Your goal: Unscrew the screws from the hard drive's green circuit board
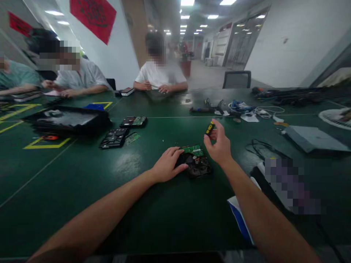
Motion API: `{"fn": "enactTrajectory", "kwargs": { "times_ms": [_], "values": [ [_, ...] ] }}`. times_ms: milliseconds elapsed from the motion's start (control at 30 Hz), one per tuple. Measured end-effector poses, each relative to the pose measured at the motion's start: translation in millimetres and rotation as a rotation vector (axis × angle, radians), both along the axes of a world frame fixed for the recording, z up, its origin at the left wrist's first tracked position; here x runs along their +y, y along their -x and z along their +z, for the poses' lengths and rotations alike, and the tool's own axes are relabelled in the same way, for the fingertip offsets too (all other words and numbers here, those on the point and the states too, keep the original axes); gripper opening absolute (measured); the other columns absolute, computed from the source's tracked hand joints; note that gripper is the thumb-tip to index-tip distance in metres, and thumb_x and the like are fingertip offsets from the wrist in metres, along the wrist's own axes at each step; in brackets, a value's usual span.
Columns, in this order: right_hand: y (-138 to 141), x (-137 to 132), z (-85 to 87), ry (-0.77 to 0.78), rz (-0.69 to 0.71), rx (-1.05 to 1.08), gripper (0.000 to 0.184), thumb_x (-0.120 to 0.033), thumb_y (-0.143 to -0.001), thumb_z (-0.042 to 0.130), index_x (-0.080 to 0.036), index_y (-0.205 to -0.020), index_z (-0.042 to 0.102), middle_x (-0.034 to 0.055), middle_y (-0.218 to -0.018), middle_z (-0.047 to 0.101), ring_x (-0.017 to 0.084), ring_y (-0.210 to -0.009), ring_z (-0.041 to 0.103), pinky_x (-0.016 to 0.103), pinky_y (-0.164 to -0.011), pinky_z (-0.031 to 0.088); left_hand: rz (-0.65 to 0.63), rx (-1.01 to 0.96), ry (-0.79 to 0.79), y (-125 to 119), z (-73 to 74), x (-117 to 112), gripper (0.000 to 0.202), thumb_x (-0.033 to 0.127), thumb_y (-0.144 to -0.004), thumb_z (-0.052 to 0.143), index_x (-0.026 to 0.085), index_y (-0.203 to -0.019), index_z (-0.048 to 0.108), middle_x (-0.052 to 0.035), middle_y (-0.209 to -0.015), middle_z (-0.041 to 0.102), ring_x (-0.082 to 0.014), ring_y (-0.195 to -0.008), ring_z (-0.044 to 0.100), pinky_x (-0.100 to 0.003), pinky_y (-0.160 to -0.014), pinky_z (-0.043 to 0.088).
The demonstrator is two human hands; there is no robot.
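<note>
On the green table in front of me lies a hard drive (197, 167) with a dark metal body and a green circuit board (193, 149) along its far side. My left hand (168, 165) grips the drive's left end, fingers at the far edge and thumb on the near side. Raised just beyond the drive's right side, my right hand (219, 144) pinches a yellow-and-black screwdriver (210, 128) between thumb and fingers. The handle is visible; I cannot make out its shaft.
Left of centre are two more hard drives (114, 138) (134, 121) and a loose circuit board (132, 138). A black tray (71, 120) stands farther left. Tools (205, 109), cables (267, 111) and a grey box (315, 138) lie to the right. Several people sit across the table.
</note>
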State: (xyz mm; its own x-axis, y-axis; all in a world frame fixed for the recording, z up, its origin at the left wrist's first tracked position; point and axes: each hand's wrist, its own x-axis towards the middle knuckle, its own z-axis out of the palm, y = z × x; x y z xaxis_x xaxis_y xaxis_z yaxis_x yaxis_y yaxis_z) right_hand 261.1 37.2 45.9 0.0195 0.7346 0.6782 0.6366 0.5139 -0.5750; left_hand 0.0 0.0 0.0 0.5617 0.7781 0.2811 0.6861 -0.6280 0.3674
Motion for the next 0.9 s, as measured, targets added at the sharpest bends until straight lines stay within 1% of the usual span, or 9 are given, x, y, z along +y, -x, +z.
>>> {"fn": "enactTrajectory", "kwargs": {
  "times_ms": [100, 167, 367, 533, 667, 767, 833, 900],
  "values": [
    [0.9, 1.1, -3.3, 0.015, 0.056, 0.038, 0.07, -0.029, -0.092, 0.061, -0.025, -0.155, 0.032, 0.0095, -0.11, 0.073, 0.023, -0.09, 0.074, 0.042, -0.086, 0.064, -0.004, -0.011, -0.001, -0.5, 0.7, -0.3, 0.065, 0.061, -0.098, 0.054, 0.02, -0.148, 0.044, -0.0175, -0.148, 0.05, -0.0338, -0.141, 0.044, -0.054, -0.119, 0.039],
    [1.6, 0.7, -3.7, 0.02, 0.077, 0.041, 0.07, -0.029, -0.092, 0.06, -0.025, -0.156, 0.03, 0.01, -0.113, 0.073, 0.024, -0.091, 0.074, 0.043, -0.087, 0.063, -0.007, -0.018, -0.002, -0.5, 2.0, -1.0, 0.065, 0.061, -0.098, 0.054, 0.02, -0.148, 0.044, -0.0174, -0.148, 0.05, -0.0339, -0.141, 0.045, -0.055, -0.118, 0.039],
    [3.4, -2.5, 0.9, -0.001, 0.064, -0.008, 0.07, -0.029, -0.092, 0.064, -0.031, -0.155, 0.035, 0.0085, -0.114, 0.07, 0.023, -0.087, 0.071, 0.043, -0.081, 0.064, -0.012, -0.017, 0.001, -0.6, 6.1, -3.0, 0.066, 0.061, -0.098, 0.053, 0.018, -0.148, 0.044, -0.0187, -0.148, 0.05, -0.0336, -0.141, 0.045, -0.053, -0.119, 0.039],
    [3.8, -2.6, -0.1, 0.01, 0.076, -0.016, 0.069, -0.031, -0.092, 0.066, -0.03, -0.154, 0.035, 0.0102, -0.122, 0.067, 0.023, -0.088, 0.07, 0.043, -0.081, 0.064, -0.012, -0.013, 0.004, -0.4, 5.6, -2.6, 0.066, 0.061, -0.098, 0.052, 0.019, -0.148, 0.044, -0.0183, -0.149, 0.049, -0.0339, -0.141, 0.044, -0.054, -0.119, 0.038],
    [5.5, -5.0, 1.2, -0.028, 0.053, -0.001, 0.072, -0.033, -0.093, 0.065, -0.03, -0.155, 0.031, 0.0107, -0.125, 0.064, 0.023, -0.09, 0.07, 0.044, -0.082, 0.064, -0.014, -0.013, 0.005, -0.2, 5.3, -2.4, 0.065, 0.06, -0.099, 0.052, 0.019, -0.148, 0.044, -0.0183, -0.149, 0.049, -0.0337, -0.142, 0.044, -0.054, -0.118, 0.039],
    [5.4, -7.2, 4.9, -0.096, -0.003, 0.019, 0.074, -0.033, -0.093, 0.064, -0.031, -0.157, 0.026, 0.0128, -0.136, 0.058, 0.025, -0.095, 0.069, 0.046, -0.084, 0.064, -0.015, -0.015, 0.01, -0.5, 5.0, -2.3, 0.065, 0.06, -0.099, 0.052, 0.019, -0.149, 0.043, -0.0183, -0.15, 0.048, -0.0339, -0.143, 0.043, -0.054, -0.119, 0.038],
    [3.5, -7.3, 6.5, -0.121, -0.043, 0.014, 0.074, -0.033, -0.093, 0.063, -0.03, -0.157, 0.026, 0.0137, -0.141, 0.055, 0.026, -0.096, 0.068, 0.047, -0.083, 0.063, -0.02, -0.02, 0.014, -0.6, 4.7, -2.0, 0.067, 0.06, -0.098, 0.053, 0.019, -0.149, 0.043, -0.0183, -0.151, 0.048, -0.0342, -0.144, 0.041, -0.055, -0.12, 0.036],
    [0.3, -5.7, 6.2, -0.112, -0.07, 0.001, 0.071, -0.032, -0.092, 0.062, -0.029, -0.156, 0.029, 0.0141, -0.141, 0.055, 0.026, -0.094, 0.068, 0.046, -0.082, 0.063, -0.026, -0.029, 0.02, -0.5, 4.8, -1.4, 0.068, 0.061, -0.097, 0.055, 0.019, -0.149, 0.043, -0.0179, -0.151, 0.049, -0.0345, -0.144, 0.041, -0.056, -0.121, 0.035]
  ]
}}
